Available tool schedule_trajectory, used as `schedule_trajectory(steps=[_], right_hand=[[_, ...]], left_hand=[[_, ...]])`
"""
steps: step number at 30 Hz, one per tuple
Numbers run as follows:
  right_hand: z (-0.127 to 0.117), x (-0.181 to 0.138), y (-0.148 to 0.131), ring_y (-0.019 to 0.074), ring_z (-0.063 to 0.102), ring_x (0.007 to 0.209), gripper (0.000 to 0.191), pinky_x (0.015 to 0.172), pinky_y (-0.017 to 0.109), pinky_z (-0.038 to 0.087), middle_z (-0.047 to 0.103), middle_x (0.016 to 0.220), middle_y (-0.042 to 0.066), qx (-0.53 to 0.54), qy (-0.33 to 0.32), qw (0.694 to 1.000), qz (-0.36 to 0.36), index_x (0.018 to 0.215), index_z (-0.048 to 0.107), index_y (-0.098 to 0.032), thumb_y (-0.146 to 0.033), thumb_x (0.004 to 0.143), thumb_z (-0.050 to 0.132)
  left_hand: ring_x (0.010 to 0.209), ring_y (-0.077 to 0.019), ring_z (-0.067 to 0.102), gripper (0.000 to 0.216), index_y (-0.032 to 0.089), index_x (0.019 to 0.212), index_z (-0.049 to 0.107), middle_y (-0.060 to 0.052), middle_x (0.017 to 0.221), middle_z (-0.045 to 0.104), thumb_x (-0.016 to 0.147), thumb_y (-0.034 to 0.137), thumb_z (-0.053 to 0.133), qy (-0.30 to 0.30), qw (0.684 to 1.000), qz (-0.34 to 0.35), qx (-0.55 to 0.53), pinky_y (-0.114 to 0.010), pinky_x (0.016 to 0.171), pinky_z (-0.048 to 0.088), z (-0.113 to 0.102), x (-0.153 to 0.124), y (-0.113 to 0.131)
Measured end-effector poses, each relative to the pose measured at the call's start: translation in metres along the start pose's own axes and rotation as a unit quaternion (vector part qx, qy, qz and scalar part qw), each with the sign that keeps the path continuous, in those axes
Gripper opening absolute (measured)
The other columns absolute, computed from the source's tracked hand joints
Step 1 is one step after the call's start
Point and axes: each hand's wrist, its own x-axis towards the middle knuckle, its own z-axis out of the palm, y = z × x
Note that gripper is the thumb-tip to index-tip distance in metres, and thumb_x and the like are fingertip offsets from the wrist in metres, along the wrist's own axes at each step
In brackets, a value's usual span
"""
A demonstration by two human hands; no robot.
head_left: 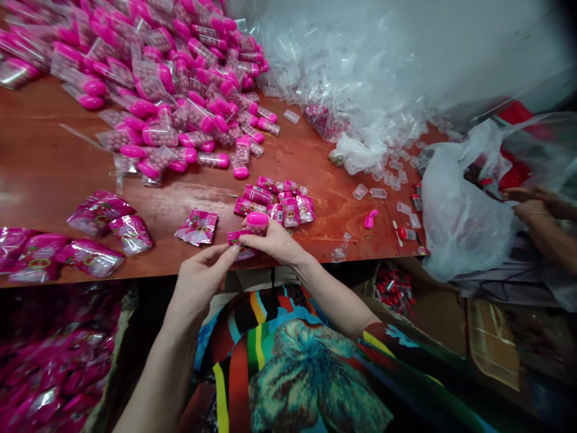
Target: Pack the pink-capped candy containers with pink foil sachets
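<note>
Near the front edge of the table, my right hand point(277, 242) is closed around a candy tube with a pink cap point(256, 221). A small pink printed packet point(234, 237) is between my two hands, and my left hand point(202, 276) pinches its near edge. Just beyond my right hand lies a group of pink printed packets point(259, 193). To the left, a single pink packet point(198, 227) rests flat on the table. Several more filled packets point(92, 257) lie at the left front edge.
A large heap of pink-capped candy tubes point(162, 129) covers the back left. Clear empty tubes point(360, 66) are piled at the back right. A loose pink cap point(371, 219) lies right of me. Another person's hands point(534, 204) are beside a white plastic bag point(464, 210). Pink packets point(58, 361) fill a container below left.
</note>
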Motion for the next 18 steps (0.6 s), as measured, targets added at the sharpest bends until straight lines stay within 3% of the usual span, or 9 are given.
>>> schedule_trajectory(steps=[8, 13, 18], right_hand=[[0.006, -0.007, 0.015, 0.0106, 0.057, 0.065, 0.046, 0.057, 0.023, 0.048, 0.062, 0.081, -0.003, 0.004, 0.016, 1.0, 0.0, 0.1, 0.058, -0.021, -0.042, 0.069, 0.085], [0.013, -0.01, 0.02, 0.0091, 0.052, 0.059, 0.055, 0.055, 0.024, 0.047, 0.056, 0.075, -0.006, 0.021, 0.083, 0.996, 0.002, 0.099, 0.056, -0.021, -0.042, 0.061, 0.088], [0.015, -0.008, 0.019, 0.0111, 0.054, 0.066, 0.051, 0.064, 0.026, 0.049, 0.056, 0.078, -0.005, -0.039, 0.111, 0.992, -0.044, 0.097, 0.053, -0.023, -0.043, 0.064, 0.086]], left_hand=[[0.036, -0.006, 0.034, 0.031, 0.015, 0.058, 0.067, 0.003, 0.039, 0.043, 0.061, 0.039, 0.086, -0.003, 0.988, -0.058, -0.144, -0.019, 0.038, 0.022, 0.006, 0.008, -0.009], [0.038, -0.005, 0.037, 0.034, 0.013, 0.057, 0.065, 0.003, 0.045, 0.048, 0.055, 0.036, 0.09, -0.001, 0.982, -0.062, -0.18, -0.019, 0.038, 0.025, 0.012, 0.009, -0.013], [0.038, -0.0048, 0.035, 0.038, 0.012, 0.06, 0.064, 0.004, 0.045, 0.046, 0.054, 0.037, 0.092, -0.02, 0.971, -0.107, -0.212, -0.019, 0.038, 0.025, 0.014, 0.008, -0.013]])
